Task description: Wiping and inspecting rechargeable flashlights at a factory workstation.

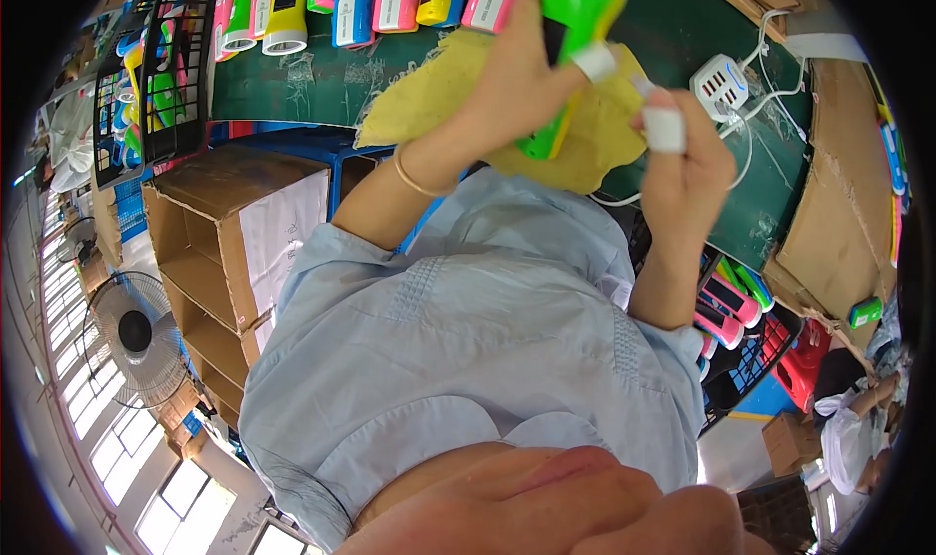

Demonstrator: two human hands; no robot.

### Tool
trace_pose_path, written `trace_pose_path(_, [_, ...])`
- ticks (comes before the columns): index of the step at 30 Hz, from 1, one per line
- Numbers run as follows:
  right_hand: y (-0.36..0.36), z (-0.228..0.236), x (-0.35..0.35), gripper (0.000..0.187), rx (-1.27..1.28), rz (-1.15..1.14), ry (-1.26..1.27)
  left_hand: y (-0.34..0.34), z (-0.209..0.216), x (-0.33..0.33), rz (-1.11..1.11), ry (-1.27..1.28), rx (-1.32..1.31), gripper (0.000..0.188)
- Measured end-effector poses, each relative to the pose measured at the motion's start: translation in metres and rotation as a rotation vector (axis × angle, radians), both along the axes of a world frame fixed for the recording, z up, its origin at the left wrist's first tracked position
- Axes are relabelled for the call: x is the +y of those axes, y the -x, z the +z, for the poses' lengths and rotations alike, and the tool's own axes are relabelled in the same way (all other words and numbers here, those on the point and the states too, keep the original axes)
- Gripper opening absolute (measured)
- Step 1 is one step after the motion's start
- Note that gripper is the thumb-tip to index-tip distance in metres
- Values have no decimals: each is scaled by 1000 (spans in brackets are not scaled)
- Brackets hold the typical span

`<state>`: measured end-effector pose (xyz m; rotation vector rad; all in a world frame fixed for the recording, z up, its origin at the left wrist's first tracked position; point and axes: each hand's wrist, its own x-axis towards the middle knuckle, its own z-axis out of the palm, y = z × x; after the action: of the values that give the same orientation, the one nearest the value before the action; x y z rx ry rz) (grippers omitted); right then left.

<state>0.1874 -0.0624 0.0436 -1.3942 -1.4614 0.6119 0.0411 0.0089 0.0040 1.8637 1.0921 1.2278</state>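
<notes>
Nearest the camera, the person's face is showing along the lower edge, and a light blue garment is spreading out beyond it. Further off, the left hand is reaching over the table, its fingers grasping a green flashlight with a dark panel and a white rim around its head. That flashlight is standing out against a yellow sheet, its head pointing away from the person (whether its lower end is touching the sheet, I cannot tell). White tape is wrapping the left thumb, and a thin bracelet is circling the wrist. The right hand is hovering just beside the flashlight, its fingers curling inward; a small white bit is showing at their tips, but I cannot tell whether they are gripping it. A white charging hub is lying near that hand, with white cables trailing from it. Pink, blue, yellow and green flashlights are lining the far side, and a black basket is sitting at the left.
</notes>
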Motion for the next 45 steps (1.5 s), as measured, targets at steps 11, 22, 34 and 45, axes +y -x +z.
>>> trace_pose_path(11, [5, -20, 18, 36, 578, 382, 442, 0, 44, 0, -144, 623, -606, 36])
trace_pose_path(22, [13, -47, 25, 42, 684, 479, 433, -14, 14, 11, 95, 146, -393, 56])
trace_pose_path(34, [21, -32, 6, 45, -53, 147, 23, -3, 18, 7, -291, 767, -1200, 72])
trace_pose_path(45, [15, -38, 27, 35, 705, 336, 428, -16, 14, 24, -286, 826, -1021, 59])
